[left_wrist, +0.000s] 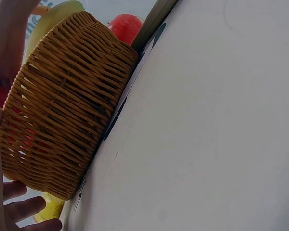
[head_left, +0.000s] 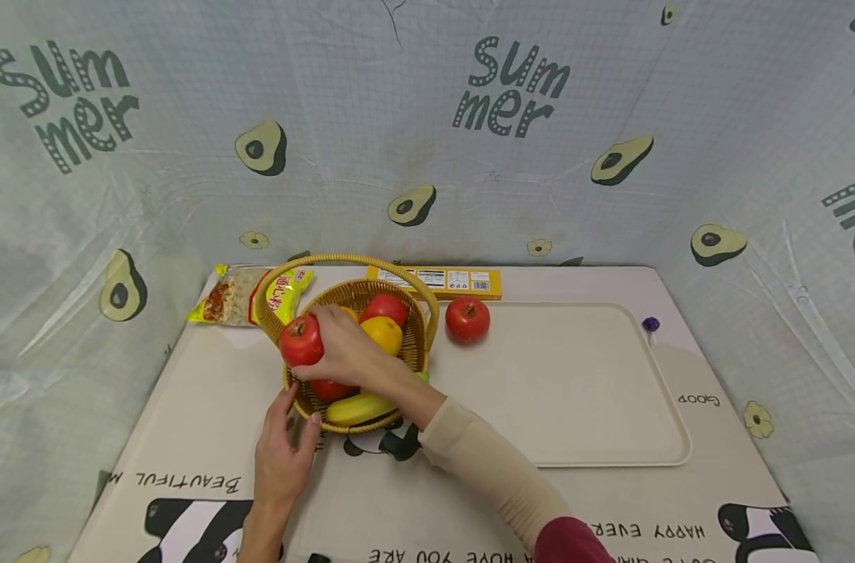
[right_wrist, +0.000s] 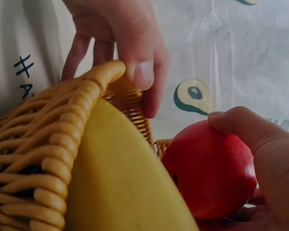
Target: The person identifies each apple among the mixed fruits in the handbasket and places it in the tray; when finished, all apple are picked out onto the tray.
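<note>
My right hand [head_left: 353, 352] holds a red apple [head_left: 301, 341] over the left side of a wicker basket [head_left: 427, 344]; the right wrist view shows the thumb on top of this apple [right_wrist: 209, 168]. At the basket's near left rim is my left hand [head_left: 283, 453], gripping it with thumb and fingers. Inside the basket lie a banana [head_left: 357, 408], a yellow fruit [head_left: 383, 335], a red fruit [head_left: 385, 310] at the back and another red fruit [head_left: 332, 390], partly hidden beneath my right hand.
Right of the basket, another red apple [head_left: 467, 320] sits at the upper left corner of a pale tray [head_left: 561, 391]. A yellow box [head_left: 470, 283] lies behind the basket. To the left is a yellow food packet [head_left: 227, 297]. A purple lollipop [head_left: 650, 324] lies beyond the tray's right edge.
</note>
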`<state>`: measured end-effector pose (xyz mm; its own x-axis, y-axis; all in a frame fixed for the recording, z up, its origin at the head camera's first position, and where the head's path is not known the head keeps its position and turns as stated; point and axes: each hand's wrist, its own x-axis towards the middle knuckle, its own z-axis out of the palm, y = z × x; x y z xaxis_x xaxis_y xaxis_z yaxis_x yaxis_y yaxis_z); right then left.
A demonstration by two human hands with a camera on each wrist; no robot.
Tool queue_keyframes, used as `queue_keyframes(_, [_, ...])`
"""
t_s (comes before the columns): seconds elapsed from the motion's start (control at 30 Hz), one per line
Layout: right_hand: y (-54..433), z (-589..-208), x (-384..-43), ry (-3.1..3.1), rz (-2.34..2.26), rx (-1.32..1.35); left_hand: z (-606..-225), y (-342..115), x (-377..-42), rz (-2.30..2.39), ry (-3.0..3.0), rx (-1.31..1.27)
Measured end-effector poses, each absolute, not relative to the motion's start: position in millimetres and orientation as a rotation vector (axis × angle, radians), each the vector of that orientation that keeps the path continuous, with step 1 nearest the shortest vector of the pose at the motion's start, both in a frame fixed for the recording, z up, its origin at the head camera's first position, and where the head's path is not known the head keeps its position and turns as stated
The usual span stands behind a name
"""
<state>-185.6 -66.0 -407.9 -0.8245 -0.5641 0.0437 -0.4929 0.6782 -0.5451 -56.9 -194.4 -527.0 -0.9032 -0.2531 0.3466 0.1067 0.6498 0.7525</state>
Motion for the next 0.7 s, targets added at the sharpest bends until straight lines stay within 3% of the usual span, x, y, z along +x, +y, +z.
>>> queue_keyframes(0.7, [-27, -394, -162, 2.673, -1.116, -0.960, -526, -195, -57, -1.147, -2.467, 0.130])
